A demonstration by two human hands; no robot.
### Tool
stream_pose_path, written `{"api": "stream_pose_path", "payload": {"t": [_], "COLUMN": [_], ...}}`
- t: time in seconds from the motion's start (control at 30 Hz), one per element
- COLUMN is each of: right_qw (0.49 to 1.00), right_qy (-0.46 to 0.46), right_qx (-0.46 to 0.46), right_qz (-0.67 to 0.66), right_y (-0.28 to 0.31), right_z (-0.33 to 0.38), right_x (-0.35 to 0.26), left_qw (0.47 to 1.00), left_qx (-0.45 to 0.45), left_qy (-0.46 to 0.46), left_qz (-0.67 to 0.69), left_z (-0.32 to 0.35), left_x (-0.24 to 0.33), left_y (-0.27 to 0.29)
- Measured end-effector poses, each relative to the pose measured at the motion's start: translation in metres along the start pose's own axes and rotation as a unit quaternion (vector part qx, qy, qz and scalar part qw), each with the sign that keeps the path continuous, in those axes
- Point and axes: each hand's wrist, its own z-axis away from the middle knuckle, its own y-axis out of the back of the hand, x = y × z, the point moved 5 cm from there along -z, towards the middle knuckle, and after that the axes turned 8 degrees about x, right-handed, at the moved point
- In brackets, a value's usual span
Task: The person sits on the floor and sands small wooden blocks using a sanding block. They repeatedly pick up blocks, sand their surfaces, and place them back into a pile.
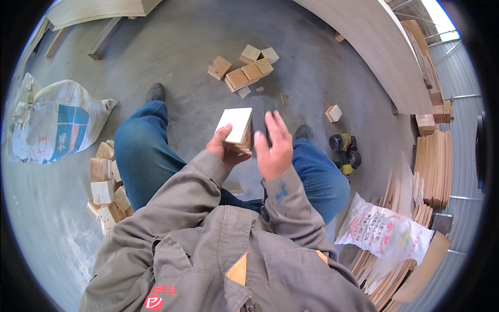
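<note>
At centre, left hand clamps wood stack.
Right hand at four o'clock, fingers apart; slackened left grip could spill layers.

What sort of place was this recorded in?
Likely a woodworking shop or storage shed: loose wooden blocks lie grouped on the bare grey floor, and thin wooden strips are stacked near a ribbed wall.

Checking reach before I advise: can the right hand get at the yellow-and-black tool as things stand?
Probably, perhaps with a lean: the right hand looks empty, though the right leg lies between it and the tool.
</note>
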Motion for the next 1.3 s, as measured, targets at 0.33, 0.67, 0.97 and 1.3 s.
{"api": "stream_pose_path", "payload": {"t": [0.33, 0.67, 0.97, 1.3], "right_qw": [0.999, 0.998, 0.996, 0.996], "right_qy": [-0.043, 0.026, -0.089, 0.044], "right_qx": [-0.005, -0.044, 0.002, -0.026], "right_qz": [-0.033, -0.048, -0.011, -0.080], "right_y": [-0.024, 0.010, -0.014, 0.007], "right_z": [-0.006, 0.047, -0.002, 0.040], "right_x": [0.041, -0.031, 0.055, -0.025], "left_qw": [1.000, 0.996, 1.000, 0.998], "left_qx": [-0.001, 0.006, -0.017, 0.004], "left_qy": [-0.019, -0.054, -0.010, -0.038], "left_qz": [-0.023, 0.068, -0.009, 0.057], "left_z": [0.002, -0.014, 0.004, -0.011], "left_x": [0.004, 0.016, 0.005, 0.011], "left_y": [-0.003, 0.009, -0.007, 0.004]}}
